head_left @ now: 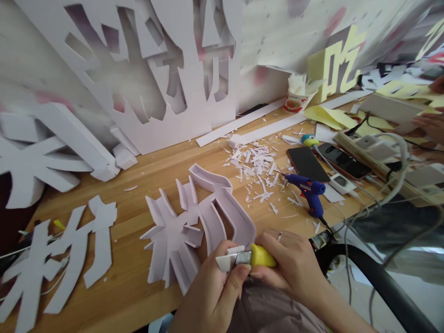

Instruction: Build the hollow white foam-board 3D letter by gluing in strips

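Observation:
My right hand (289, 261) is wrapped round a yellow-handled utility knife (262, 256) with a metal front end. My left hand (217, 284) pinches a small white foam board piece (226, 262) against the knife's metal end. Both hands are close together just above my lap, at the table's front edge. Right behind them lies a white foam letter form (176, 236), open side up, with upright walls along its outline. Part of its near edge is hidden by my hands.
White offcuts (258, 162) lie heaped beyond the letter. A blue glue gun (310, 189), two phones and a power strip (364, 148) with cables are on the right. Cut-out letters (69, 254) lie left; a stencil board (173, 125) leans behind. Another person's hand (430, 125) shows far right.

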Available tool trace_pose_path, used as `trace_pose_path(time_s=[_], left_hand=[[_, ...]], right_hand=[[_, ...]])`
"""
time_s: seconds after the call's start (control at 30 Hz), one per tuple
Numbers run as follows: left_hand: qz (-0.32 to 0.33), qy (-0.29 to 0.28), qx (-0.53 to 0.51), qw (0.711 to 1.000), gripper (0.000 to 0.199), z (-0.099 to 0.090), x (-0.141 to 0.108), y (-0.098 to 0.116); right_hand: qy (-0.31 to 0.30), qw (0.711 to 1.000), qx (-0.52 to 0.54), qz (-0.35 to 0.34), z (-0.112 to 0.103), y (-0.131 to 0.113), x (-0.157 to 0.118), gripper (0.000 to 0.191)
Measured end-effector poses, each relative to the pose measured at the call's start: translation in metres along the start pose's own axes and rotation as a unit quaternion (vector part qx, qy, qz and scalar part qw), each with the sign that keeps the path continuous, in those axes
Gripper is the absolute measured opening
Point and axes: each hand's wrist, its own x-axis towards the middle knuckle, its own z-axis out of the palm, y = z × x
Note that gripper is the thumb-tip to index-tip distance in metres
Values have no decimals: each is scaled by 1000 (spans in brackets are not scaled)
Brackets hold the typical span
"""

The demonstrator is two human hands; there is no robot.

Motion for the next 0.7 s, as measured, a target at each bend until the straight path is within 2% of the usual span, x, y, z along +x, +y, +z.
trace_pose_path(time_s=[0.13, 0.27, 0.7], left_hand=[[30, 44, -1, 999, 26, 4, 5, -5], [28, 41, -13, 999, 30, 9, 8, -8], [62, 161, 50, 984, 42, 22, 1, -20]], right_hand=[[46, 998, -35, 22, 4, -4, 0, 68], [75, 995, -44, 38, 7, -7, -1, 69], [93, 993, -58, 39, 7, -8, 0, 70]])
